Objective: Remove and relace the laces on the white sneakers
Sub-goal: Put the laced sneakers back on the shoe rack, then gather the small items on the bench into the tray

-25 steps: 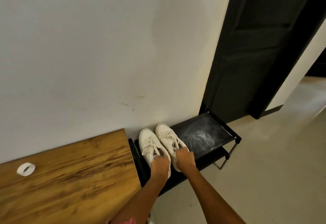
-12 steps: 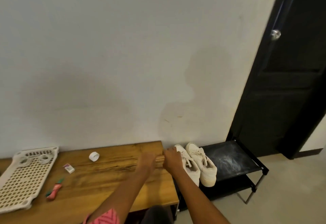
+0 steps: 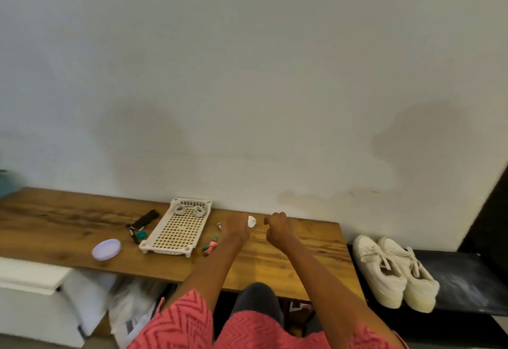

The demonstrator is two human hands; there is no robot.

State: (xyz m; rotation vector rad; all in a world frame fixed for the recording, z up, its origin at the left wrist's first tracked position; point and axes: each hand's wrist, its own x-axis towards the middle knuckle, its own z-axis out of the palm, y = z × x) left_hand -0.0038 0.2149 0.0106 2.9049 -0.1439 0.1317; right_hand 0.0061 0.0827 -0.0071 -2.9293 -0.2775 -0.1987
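The 2 white sneakers (image 3: 395, 271), laces (image 3: 384, 262) in place, stand side by side on the black shoe rack (image 3: 467, 280), just right of the wooden bench (image 3: 302, 255). Judged light, with soft uppers and limp, thin laces; each lace is best pinched at its free end near the top eyelets. Left hand (image 3: 237, 228) and right hand (image 3: 278, 229) hover over the bench with fingers loosely curled, holding nothing. A small white ring (image 3: 251, 221) lies between them; a perforated tray (image 3: 178, 227) lies left.
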